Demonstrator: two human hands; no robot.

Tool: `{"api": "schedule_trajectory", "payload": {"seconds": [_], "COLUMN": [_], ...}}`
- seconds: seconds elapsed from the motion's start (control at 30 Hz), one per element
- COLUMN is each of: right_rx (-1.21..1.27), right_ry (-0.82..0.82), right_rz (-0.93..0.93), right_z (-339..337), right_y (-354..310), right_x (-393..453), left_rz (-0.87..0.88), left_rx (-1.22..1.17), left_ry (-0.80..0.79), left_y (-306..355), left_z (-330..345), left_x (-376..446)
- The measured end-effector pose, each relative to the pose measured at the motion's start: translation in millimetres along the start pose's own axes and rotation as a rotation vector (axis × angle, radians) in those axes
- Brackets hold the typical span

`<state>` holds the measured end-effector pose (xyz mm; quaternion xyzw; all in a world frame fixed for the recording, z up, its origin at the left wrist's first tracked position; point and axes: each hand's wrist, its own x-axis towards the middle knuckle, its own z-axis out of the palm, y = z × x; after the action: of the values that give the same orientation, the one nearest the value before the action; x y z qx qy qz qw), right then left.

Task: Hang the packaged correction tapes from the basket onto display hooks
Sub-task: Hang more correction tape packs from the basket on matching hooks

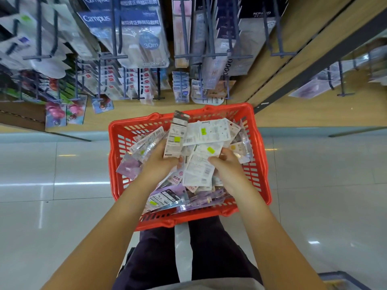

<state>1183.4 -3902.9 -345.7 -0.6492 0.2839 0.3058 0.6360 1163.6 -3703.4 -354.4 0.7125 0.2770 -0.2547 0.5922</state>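
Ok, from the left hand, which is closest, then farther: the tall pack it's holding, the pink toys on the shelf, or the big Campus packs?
1. Tall pack, gripped in the left hand over the basket.
2. Pink toys, low on the shelf, to the left.
3. Campus packs, hanging highest, at the top.

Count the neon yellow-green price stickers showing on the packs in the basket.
5: tall pack, wide white pack, right-hand pack, left clear pack, near dark pack. Buried packs may hide more.

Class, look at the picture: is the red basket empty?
No. The red basket is piled with packaged correction tapes, and the left hand and right hand each hold a pack.
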Motion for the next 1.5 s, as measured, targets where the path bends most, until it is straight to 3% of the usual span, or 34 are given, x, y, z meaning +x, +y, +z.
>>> {"api": "schedule_trajectory", "payload": {"seconds": [0.13, 0.27, 0.47, 0.67, 0.83, 1.13, 1.5], "right_rx": [0.072, 0.168, 0.226, 0.201, 0.094, -0.149, -0.356], "right_ry": [-0.057, -0.042, -0.116, -0.124, -0.144, -0.217, -0.336], "right_rz": [0.085, 0.103, 0.079, -0.091, -0.185, -0.187, -0.245], "right_z": [-2.1, -9.5, -14.0, -15.9, -17.8, 18.0, 97.1], "right_y": [6.8, 5.9, -11.0, -40.1, -55.8, -63.8, -53.9], "right_x": [-14.9, -29.3, -47.8, -65.5, -76.7, -84.1, -80.3], "left_rz": [-0.085, -0.208, -0.108, -0.043, -0.009, 0.065, 0.025], "left_rx": [-0.227, -0.267, -0.225, -0.196, -0.169, -0.507, -0.735], "left_ry": [-0.045, -0.017, -0.044, -0.122, -0.164, -0.140, -0.108], "left_y": [2.3, 5.8, 19.1, 41.5, 54.2, 59.1, 21.3], "left_z": [4.1, 8.3, 23.5, 28.2, 26.9, 15.5, -72.6], "left_x": [-13.1, -20.5, -36.5, -48.7, -57.8, -75.3, -80.6]}}
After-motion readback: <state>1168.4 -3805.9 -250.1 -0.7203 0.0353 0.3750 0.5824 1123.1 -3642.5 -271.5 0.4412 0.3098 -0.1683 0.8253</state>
